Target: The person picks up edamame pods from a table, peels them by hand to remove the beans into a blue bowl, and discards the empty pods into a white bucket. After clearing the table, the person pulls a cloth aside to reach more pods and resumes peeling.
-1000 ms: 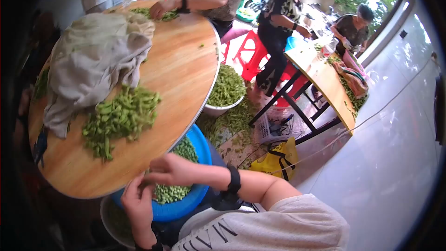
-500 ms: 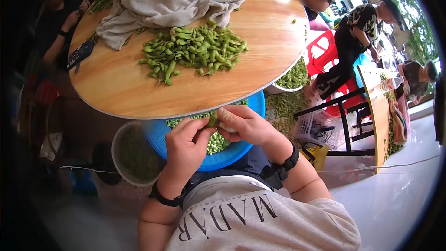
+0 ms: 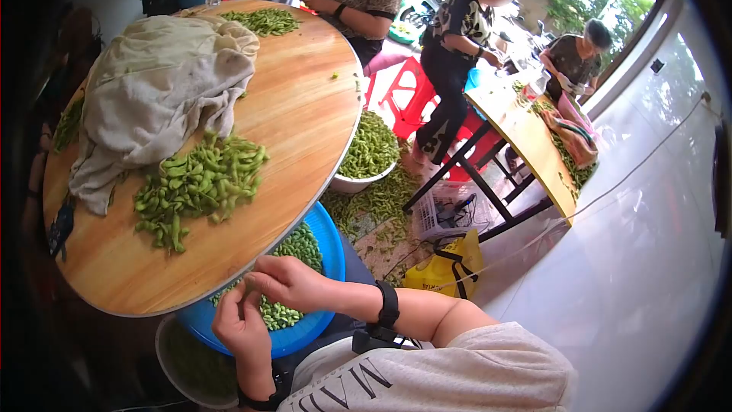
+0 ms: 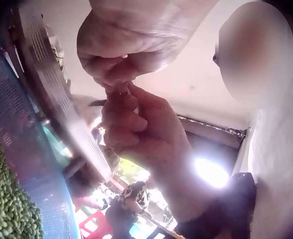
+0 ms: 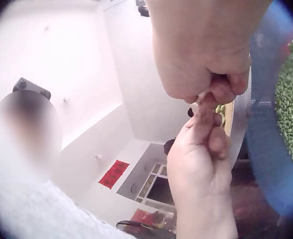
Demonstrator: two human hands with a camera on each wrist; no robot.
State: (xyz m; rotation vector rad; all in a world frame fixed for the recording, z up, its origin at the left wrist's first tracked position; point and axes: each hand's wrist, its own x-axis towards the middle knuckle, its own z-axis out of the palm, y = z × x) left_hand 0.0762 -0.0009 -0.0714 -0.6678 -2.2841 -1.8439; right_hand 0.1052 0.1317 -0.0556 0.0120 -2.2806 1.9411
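Fingertips of the left hand (image 3: 244, 329) and right hand (image 3: 293, 284) meet over the blue basin (image 3: 329, 240) by the table edge. Both hands have curled fingers in a pinch; the small pod between them is covered by the fingers. The left wrist view has the left hand (image 4: 141, 35) above the right hand (image 4: 146, 127), tips touching. From the right wrist, the right hand (image 5: 206, 55) is above the left hand (image 5: 198, 159). Shelled green beans (image 3: 280, 316) lie in the basin. A heap of green pods (image 3: 200, 187) sits on the round table (image 3: 297, 122).
A crumpled cloth (image 3: 164, 80) covers part of the table. Beyond its edge are a tub of pods (image 3: 368, 149), a white basket (image 3: 450, 210) and a yellow bag (image 3: 446, 267). Another bowl (image 3: 194, 366) stands below left. Several people are at the tables.
Compared with half a second ago, the head view has turned, shifting table and hands leftward. The green pod then seen between the fingers is now hidden; the hands remain together over the basin.
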